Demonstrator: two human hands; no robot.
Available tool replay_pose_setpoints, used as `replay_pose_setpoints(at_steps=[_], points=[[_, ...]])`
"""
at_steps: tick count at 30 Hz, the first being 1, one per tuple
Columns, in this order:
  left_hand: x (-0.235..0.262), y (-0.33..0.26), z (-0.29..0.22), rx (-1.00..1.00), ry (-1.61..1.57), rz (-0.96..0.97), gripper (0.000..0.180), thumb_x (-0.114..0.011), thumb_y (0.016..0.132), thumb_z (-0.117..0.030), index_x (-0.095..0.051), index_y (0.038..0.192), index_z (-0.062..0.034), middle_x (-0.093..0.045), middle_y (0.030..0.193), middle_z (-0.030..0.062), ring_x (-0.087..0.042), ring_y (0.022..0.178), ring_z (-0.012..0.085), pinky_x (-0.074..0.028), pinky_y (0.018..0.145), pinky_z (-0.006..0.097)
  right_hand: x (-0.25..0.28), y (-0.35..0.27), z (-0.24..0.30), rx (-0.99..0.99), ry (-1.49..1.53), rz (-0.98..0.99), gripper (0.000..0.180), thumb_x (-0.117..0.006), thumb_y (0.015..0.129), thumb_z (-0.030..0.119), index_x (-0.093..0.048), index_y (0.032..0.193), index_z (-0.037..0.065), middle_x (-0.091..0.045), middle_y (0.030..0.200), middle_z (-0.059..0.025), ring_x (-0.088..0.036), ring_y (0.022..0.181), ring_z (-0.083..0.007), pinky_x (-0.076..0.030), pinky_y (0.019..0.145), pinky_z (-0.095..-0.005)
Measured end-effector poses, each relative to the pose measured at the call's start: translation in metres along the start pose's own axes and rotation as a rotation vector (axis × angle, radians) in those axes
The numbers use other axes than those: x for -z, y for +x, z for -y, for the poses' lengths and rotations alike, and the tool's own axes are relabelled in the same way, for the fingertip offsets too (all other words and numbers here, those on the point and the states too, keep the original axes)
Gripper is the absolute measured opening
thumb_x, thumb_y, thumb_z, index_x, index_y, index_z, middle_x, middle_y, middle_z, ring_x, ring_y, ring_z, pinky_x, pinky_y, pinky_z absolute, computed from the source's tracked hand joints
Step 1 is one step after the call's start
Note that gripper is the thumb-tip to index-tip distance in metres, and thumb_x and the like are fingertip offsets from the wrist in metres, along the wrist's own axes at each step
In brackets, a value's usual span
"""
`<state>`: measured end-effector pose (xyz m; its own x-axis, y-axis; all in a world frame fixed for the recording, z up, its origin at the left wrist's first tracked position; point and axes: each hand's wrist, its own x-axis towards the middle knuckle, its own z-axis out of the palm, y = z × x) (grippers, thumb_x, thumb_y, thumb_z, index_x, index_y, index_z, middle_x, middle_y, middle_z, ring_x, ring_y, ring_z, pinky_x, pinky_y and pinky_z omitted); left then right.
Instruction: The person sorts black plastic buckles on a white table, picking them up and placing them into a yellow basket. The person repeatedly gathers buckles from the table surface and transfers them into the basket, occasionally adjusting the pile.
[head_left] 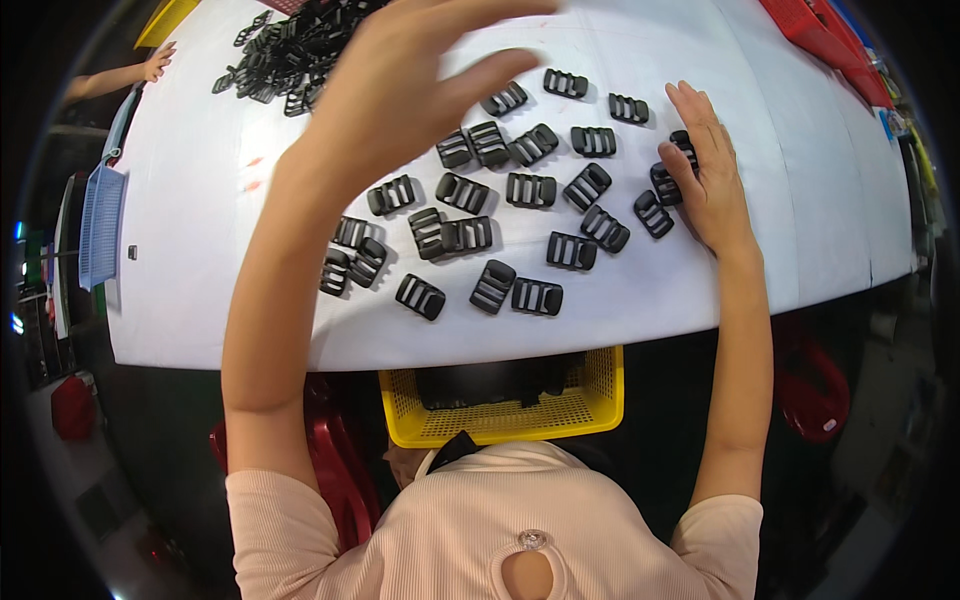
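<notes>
Many black plastic strap buckles (531,190) with slotted bars lie spread over the white table (800,200) in front of me. Over the far part of the spread, my left hand (405,85) is raised, its fingers stretched out and thumb apart, slightly blurred. Beneath and behind it sits a dense heap of the same buckles (280,55), partly covered by my hand and forearm. At the right edge of the spread, my right hand (708,175) has its fingers extended against a few buckles (666,184), which it partly hides. Neither hand shows anything gripped.
Below the table's near edge, a yellow basket (500,437) holds dark pieces. A blue basket (103,225) hangs near the left edge, with a small black piece (132,252) beside it. Another person's hand (157,63) rests far left. Red baskets (835,45) stand far right.
</notes>
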<state>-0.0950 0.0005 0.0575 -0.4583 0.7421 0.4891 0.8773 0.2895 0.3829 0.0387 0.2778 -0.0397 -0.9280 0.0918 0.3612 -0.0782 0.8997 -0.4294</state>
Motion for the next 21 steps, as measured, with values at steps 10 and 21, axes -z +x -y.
replay_pose_setpoints(at_steps=[10, 21], points=[[0.051, -0.214, 0.0, 0.621, -0.044, 0.124, 0.146, -0.089, 0.043, -0.055, -0.01, 0.154, -0.0034, -0.018, 0.16, 0.0178, -0.013, 0.149, 0.0351, -0.012, 0.12, 0.048, -0.007, 0.021, 0.009, 0.051, -0.004, 0.162, 0.066, -0.043, 0.096, 0.059, -0.037, 0.15, 0.02, -0.028, 0.158, -0.0104, -0.017, 0.148, -0.0288, -0.005, 0.119, -0.0501], [0.027, -0.191, -0.009, 0.528, 0.143, 0.248, 0.152, -0.079, 0.039, -0.076, -0.007, 0.155, -0.0087, -0.018, 0.158, 0.0233, -0.005, 0.149, 0.0396, -0.001, 0.12, 0.054, -0.024, 0.056, 0.022, 0.099, 0.052, 0.245, 0.067, -0.037, 0.097, 0.061, -0.036, 0.15, 0.019, -0.034, 0.156, -0.01, -0.019, 0.148, -0.0272, -0.002, 0.12, -0.0478]])
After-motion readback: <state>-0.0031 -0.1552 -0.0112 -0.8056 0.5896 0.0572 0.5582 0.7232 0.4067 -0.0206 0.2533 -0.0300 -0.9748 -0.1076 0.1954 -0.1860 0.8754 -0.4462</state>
